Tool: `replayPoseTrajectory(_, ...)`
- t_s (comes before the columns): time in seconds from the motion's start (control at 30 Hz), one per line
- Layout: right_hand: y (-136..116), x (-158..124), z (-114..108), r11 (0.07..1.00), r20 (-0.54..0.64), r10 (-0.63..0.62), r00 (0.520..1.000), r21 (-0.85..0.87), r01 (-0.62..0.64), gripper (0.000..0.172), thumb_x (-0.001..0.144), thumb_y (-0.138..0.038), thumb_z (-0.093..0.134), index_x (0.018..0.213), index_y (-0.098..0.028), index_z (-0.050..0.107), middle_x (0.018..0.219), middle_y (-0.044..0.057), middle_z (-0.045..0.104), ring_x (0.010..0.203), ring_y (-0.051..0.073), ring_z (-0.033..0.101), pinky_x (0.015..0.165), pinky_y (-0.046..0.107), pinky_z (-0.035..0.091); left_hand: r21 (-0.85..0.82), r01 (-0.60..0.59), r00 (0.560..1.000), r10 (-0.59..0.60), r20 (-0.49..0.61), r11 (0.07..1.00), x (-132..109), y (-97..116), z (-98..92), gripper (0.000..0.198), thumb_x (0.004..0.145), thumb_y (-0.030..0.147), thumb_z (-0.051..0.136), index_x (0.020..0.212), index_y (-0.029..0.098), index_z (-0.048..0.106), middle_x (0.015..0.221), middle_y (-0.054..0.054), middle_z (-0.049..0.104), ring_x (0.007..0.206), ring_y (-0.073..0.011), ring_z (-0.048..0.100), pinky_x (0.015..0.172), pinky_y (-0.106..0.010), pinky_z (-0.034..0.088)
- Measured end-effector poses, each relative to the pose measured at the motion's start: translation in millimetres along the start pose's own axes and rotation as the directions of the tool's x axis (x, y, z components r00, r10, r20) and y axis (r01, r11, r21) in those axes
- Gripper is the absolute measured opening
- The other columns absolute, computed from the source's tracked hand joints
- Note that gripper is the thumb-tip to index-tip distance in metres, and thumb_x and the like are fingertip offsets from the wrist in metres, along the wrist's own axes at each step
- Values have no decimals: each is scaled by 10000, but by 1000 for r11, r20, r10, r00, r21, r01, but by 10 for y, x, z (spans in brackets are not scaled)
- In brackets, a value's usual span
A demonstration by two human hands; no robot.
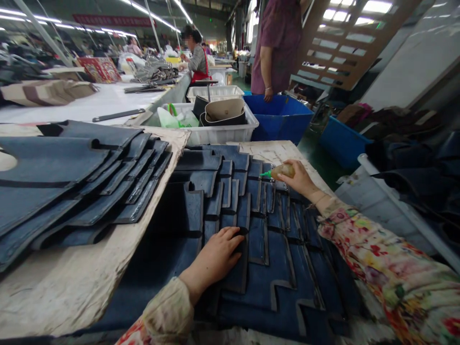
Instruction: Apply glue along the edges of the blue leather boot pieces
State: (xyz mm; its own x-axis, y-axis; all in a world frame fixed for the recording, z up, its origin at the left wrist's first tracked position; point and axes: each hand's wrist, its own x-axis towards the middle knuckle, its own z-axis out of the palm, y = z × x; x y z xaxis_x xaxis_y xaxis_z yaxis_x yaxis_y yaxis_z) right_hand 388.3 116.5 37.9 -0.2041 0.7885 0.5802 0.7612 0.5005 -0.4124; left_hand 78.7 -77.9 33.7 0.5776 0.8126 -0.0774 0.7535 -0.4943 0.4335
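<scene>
Two white baskets sit beyond the spread of blue pieces (276, 254) in front of me. The nearer basket (212, 136) holds a white and green plastic bag (176, 117) and a curled piece (224, 112), beige inside and dark outside; of the farther basket (230, 91) I mostly see the rim. Also beyond the spread, toward its right, is a blue bin (283, 120), its contents hidden from me, with a co-worker in purple (278, 48) standing behind it. Farther off to the right of the spread, another blue bin (341, 141) holds a brownish heap (347, 117), and closer in stands a pale crate (391, 206) with dark pieces (420, 184) at it.

My right hand (298, 178) grips a small bottle (282, 171) with amber contents, its green nozzle (265, 174) pointing left over the spread's far part. My left hand (219, 254) lies palm down on the spread, fingers loosely parted, covering some edges.

Left of the spread, a cream board (68, 292) cuts across its side, carrying a stack of more blue pieces (72, 163). Beyond that, a white desk (108, 108) bears a dark strap (118, 115), beige pieces (46, 92) and a heap of metal parts (154, 69).
</scene>
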Motion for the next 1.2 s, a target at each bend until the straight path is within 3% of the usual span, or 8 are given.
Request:
replayPoseTrajectory(0.6,531,428,345,993,-32,115,993,16,-114,471,646,-429,647,1036,-209,500,1056,109,548,1048,298,525,966,508,399,-56,75,996,-71,61,996,9,21,-19,443,827,219,530,1268,247,506,1427,-51,401,1325,-235,345,1115,-428,315)
replayPoseTrajectory(0.87,585,616,423,983,-55,184,981,11,-184,472,620,-434,644,1010,-198,524,1033,121,566,1027,310,529,963,510,399,-59,80,995,-76,65,995,9,20,-20,457,820,205,533,1274,245,499,1430,-52,398,1330,-233,340,1114,-421,317)
replayPoseTrajectory(0.97,508,608,335,965,-6,263,965,19,-263,480,614,-461,643,1000,-192,545,1023,119,584,1010,312,539,944,509,410,-57,72,996,-69,51,996,-3,8,0,453,822,211,532,1272,252,497,1428,-45,401,1328,-229,342,1116,-420,314)
replayPoseTrajectory(1.2,229,476,17,899,239,385,892,122,-421,470,652,-517,639,1011,-216,599,940,69,640,868,269,588,770,439,491,-62,49,999,-48,18,997,-3,-2,23,436,825,207,529,1259,245,511,1409,-54,421,1312,-233,363,1103,-420,333)
